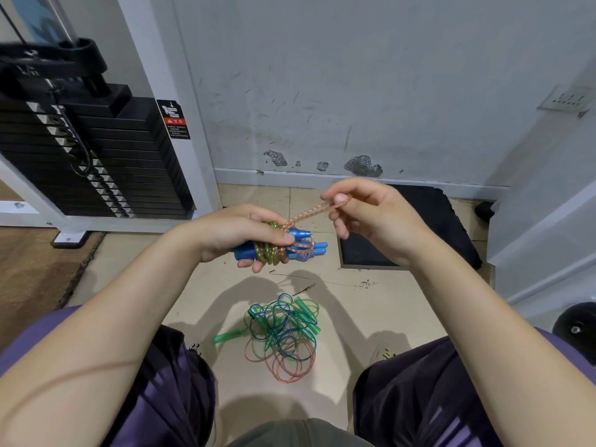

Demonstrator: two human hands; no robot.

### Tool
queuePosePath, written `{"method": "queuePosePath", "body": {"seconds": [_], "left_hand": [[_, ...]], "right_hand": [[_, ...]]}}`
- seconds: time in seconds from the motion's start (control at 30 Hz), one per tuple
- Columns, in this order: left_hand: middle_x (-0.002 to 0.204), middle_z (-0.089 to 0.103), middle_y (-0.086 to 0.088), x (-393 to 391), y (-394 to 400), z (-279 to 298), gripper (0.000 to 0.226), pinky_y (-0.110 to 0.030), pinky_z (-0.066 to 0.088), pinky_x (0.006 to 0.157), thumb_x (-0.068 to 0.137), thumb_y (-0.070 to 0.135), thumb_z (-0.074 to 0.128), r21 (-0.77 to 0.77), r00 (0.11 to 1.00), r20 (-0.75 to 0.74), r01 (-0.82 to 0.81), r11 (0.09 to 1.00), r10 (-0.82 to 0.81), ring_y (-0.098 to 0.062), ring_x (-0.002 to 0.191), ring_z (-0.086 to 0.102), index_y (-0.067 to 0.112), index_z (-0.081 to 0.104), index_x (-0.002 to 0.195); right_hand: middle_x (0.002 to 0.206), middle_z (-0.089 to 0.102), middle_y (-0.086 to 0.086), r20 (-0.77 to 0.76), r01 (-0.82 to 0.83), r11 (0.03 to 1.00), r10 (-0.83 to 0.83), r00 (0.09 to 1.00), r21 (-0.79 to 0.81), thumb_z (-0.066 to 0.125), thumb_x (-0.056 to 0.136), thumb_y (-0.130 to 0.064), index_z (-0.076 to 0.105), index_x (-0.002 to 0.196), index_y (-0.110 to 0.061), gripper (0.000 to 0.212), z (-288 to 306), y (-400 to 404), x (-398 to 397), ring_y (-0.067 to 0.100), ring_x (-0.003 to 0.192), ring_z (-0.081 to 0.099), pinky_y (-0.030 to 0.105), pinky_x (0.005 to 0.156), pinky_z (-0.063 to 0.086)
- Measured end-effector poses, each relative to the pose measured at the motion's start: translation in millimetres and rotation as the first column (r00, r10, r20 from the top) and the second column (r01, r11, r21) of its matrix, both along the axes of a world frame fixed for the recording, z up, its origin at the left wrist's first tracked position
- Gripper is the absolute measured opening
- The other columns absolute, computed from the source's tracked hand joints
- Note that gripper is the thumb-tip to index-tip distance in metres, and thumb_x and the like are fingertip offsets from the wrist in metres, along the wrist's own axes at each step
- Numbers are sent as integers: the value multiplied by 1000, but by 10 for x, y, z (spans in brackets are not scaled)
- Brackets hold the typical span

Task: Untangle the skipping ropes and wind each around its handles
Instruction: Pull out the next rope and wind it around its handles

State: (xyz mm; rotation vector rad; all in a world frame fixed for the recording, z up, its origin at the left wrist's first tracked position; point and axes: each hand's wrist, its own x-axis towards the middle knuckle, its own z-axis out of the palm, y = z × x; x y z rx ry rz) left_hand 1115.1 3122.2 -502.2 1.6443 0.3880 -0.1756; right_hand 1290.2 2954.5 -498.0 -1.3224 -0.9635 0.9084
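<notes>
Tiled floor (206,295), wall behind. Nearest, a tangled rope pile (283,333) lies on the floor. Above it, the left hand (245,235) holds the blue handles (303,245), long axis left-right, partly wound. The right hand (371,217) pinches the free rope loop (309,212), up-right of the handles.

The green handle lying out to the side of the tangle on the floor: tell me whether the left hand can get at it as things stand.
Probably not yet. The green handle lies bare on the floor, but the left hand is gripping the blue handles and their wound rope, so its fingers aren't free.
</notes>
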Motion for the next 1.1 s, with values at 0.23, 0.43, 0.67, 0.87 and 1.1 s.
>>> {"method": "queuePosePath", "body": {"seconds": [0.23, 0.43, 0.67, 0.87, 1.1], "left_hand": [[97, 63, -38, 20, 18, -16, 35, -18, 33, 36, 77, 30, 71, -43, 994, 45, -93, 995, 95, -18, 42, 53, 7, 70, 103], [95, 64, -36, 31, 12, -4, 30, -18, 33, 34, 75, 30, 72, -49, 986, 61, -153, 987, 156, -17, 41, 53, 9, 72, 95], [92, 64, -29, 44, -9, 19, 27, -16, 33, 33, 77, 22, 74, -72, 977, 79, -193, 979, 198, -15, 40, 54, 6, 69, 99], [90, 65, -28, 43, 2, 12, 34, -18, 35, 34, 78, 26, 69, -77, 978, 109, -171, 982, 179, -16, 42, 54, 3, 68, 103], [87, 71, -22, 36, 13, -42, 43, -20, 36, 37, 71, 38, 77, 41, 988, 79, -135, 990, 131, -22, 48, 55, 10, 72, 104]], "right_hand": [[80, 71, 15, 106, 8, 988, 8, 994, -153, 71, 83, -3, 69, 101, 1, 19, 5, -40, 10, 27, 76, 70, 39, 80, 59], [84, 72, 19, 80, 74, 991, -65, 995, -114, 58, 95, -15, 71, 90, 2, 21, 29, -24, -16, 30, 76, 70, 35, 72, 59], [91, 72, 16, -148, 112, 993, -118, 982, -49, 59, 91, -1, 68, 107, -3, 19, 25, -23, 21, 26, 74, 70, 31, 73, 60], [85, 72, 16, 120, 71, 972, -45, 992, -224, 66, 86, 5, 68, 112, -3, 27, -9, -14, 55, 28, 78, 70, 37, 78, 60], [91, 68, -2, 662, 165, 931, 101, 743, -326, 77, 82, -15, 75, 91, -24, 13, -81, 20, -5, 13, 84, 65, 28, 83, 53]]}}
